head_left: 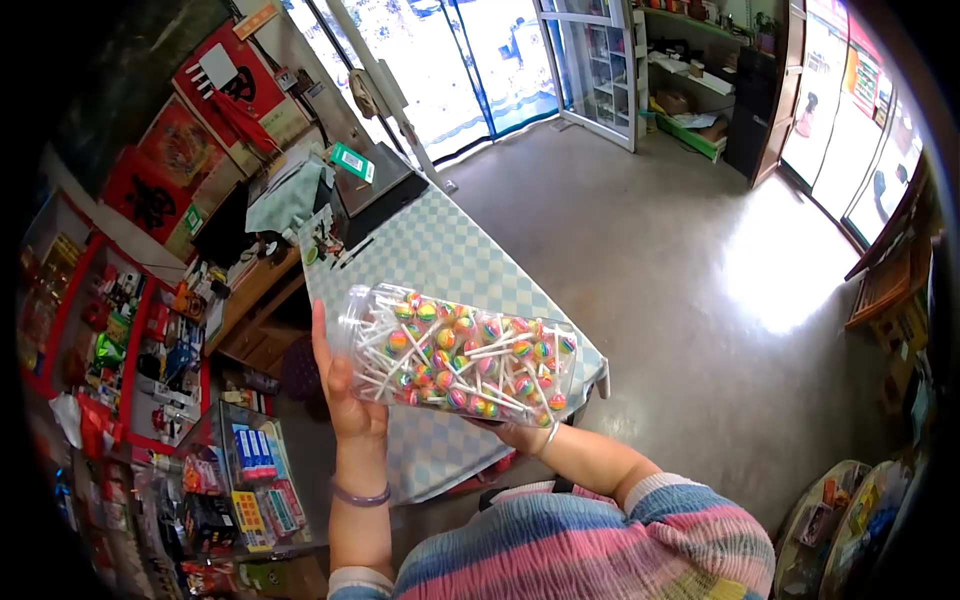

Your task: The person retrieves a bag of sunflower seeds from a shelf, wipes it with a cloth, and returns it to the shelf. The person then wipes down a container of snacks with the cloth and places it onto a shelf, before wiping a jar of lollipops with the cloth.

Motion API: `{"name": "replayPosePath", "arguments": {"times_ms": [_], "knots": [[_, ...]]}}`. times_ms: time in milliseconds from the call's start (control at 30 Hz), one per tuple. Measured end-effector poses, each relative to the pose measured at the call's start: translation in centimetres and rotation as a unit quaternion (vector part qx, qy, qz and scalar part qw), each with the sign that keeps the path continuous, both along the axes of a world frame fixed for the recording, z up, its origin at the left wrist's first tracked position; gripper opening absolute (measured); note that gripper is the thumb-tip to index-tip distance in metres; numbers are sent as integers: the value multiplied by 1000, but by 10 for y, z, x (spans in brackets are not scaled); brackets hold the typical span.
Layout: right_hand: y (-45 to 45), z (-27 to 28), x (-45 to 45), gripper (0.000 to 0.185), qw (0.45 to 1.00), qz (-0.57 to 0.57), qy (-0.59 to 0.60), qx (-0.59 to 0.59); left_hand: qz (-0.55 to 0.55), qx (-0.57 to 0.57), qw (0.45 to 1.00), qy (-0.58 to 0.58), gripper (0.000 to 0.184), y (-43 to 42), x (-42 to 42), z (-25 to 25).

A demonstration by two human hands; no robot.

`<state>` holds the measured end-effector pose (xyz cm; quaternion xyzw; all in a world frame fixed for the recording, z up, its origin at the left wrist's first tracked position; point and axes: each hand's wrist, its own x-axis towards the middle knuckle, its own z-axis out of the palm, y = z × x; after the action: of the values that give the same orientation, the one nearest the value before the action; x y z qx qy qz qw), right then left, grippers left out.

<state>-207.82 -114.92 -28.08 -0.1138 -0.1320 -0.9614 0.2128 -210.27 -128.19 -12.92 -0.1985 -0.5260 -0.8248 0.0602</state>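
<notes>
A clear plastic jar [465,355] full of rainbow-striped lollipops on white sticks lies on its side in the air, above a checked tablecloth [440,235]. At its left end, my left hand [348,395] presses against the clear lid [352,315], fingers pointing up along it. My right hand [520,434] holds the jar from below near its base; most of those fingers are hidden behind the jar. A purple bangle [362,496] circles my left wrist, and a pale bracelet is on the right one.
On the table's far end are a green card [352,163], a pale cloth [285,200] and a pen. A glass case [235,430] with boxed goods stands at left, beside red-framed shelves. Glass doors [590,70] and grey floor lie beyond.
</notes>
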Motion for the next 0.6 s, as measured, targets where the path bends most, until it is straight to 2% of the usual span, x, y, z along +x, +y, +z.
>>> {"name": "replayPosePath", "arguments": {"times_ms": [100,133,167,200,267,300,333,433,567,600], "knots": [[2,14,18,52,982,53,-124,-132,34,20,998,41,106,14,12,1],[2,20,23,53,992,10,-110,-62,25,0,998,55,108,16,15,1],[4,31,26,52,992,-71,-54,91,50,-25,994,95,109,18,15,-2],[2,41,28,50,959,-148,4,240,74,-50,987,136,109,20,14,-6],[-2,34,18,48,868,-284,101,394,139,-121,961,207,114,24,16,-11],[8,34,16,47,661,-310,176,661,150,-156,950,225,115,23,19,-13],[18,37,15,47,372,-309,242,841,160,-189,938,243,115,23,21,-16],[23,9,-4,48,291,-445,230,815,152,-215,926,271,116,19,23,-21],[38,-25,-20,50,615,-380,163,671,129,-240,922,274,116,11,31,-15],[47,-36,-26,49,830,-279,131,465,122,-244,926,262,116,10,34,-12]]}}
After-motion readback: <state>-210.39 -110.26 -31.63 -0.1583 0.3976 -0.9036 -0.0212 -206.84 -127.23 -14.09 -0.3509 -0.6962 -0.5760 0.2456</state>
